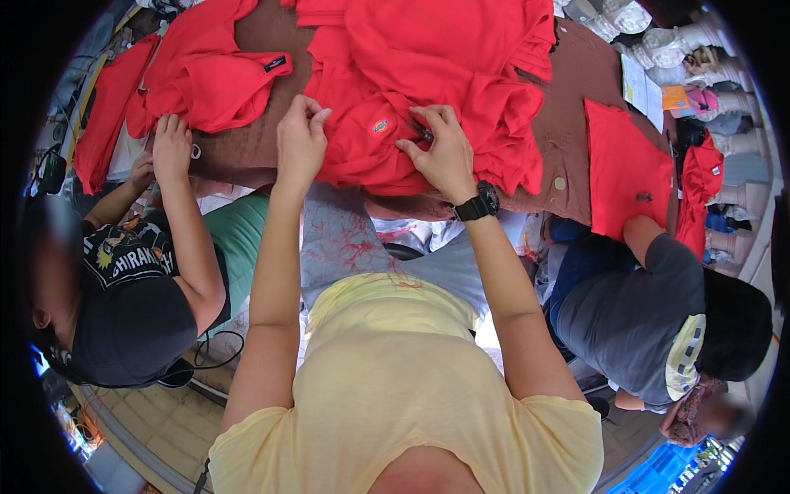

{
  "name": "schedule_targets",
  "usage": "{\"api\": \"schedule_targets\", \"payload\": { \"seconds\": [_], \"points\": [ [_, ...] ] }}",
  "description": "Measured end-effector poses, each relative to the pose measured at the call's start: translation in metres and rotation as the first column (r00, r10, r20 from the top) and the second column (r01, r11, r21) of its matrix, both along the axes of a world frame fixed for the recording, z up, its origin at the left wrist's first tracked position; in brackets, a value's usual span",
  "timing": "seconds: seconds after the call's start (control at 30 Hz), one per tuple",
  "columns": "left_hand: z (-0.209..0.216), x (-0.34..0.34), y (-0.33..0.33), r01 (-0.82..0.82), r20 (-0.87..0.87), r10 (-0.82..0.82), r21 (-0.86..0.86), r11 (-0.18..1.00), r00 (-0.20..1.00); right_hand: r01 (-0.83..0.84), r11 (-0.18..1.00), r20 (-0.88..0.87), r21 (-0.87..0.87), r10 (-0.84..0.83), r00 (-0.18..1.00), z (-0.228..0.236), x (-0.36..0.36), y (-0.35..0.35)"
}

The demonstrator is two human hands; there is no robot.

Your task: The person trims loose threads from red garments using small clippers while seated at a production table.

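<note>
My right hand (447, 156) has its thumb and fingers curled around small dark metal snips (423, 132). My left hand (301, 140) has its thumb and first finger bent close together; I can't tell if they pinch a thread or a bit of cloth. The soft red cloth garment (362, 156) lies right between my hands, at my edge of the brown cloth-covered table (568, 115). It is bumpy, with lots of round folds and wrinkles. A big heap of smooth red cloth (436, 41) sits just past it.

Curly red threads (358, 247) lie in a tangle on my grey pants (329, 267). My chunky black watch (487, 198) has a round face.

The garment has a small patch (379, 126), with yellow and blue in it. On my left, another crumpled red cloth (218, 90) has a dark, box-shaped label (275, 63) with tiny pale marks.
</note>
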State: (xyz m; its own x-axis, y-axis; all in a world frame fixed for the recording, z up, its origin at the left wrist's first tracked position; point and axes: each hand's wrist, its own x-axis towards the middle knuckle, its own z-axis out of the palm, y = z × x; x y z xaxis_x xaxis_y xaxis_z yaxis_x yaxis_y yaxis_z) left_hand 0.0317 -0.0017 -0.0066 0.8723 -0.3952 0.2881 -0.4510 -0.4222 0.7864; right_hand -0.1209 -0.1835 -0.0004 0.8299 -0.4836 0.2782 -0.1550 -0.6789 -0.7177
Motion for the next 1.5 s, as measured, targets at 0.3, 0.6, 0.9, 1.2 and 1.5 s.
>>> {"api": "schedule_targets", "payload": {
  "seconds": [0.3, 0.6, 0.9, 1.2, 1.5],
  "points": [
    [0.018, -0.056, -0.010, 0.177, -0.166, -0.181, -0.039, 0.983, 0.969, -0.024, 0.993, 0.090, 0.118, 0.013, 0.996, -0.020, 0.013, 0.013],
    [-0.013, -0.008, -0.022, 0.229, -0.025, -0.228, 0.184, 0.956, 0.973, 0.072, 0.962, -0.096, 0.265, -0.048, 0.994, -0.019, 0.010, 0.013],
    [-0.008, 0.004, -0.013, 0.069, 0.192, -0.085, 0.088, 0.994, 0.978, -0.009, 0.969, 0.150, 0.245, -0.029, 0.988, -0.028, 0.011, 0.006],
    [0.010, -0.059, -0.016, 0.076, -0.023, -0.076, 0.012, 0.997, 0.997, -0.037, 0.962, 0.209, 0.270, -0.021, 0.978, -0.010, 0.015, 0.023],
    [-0.010, -0.053, 0.000, 0.087, -0.374, -0.097, -0.045, 0.995, 0.922, -0.195, 0.963, 0.129, 0.189, 0.172, 0.977, -0.002, 0.012, 0.019]
  ]
}}
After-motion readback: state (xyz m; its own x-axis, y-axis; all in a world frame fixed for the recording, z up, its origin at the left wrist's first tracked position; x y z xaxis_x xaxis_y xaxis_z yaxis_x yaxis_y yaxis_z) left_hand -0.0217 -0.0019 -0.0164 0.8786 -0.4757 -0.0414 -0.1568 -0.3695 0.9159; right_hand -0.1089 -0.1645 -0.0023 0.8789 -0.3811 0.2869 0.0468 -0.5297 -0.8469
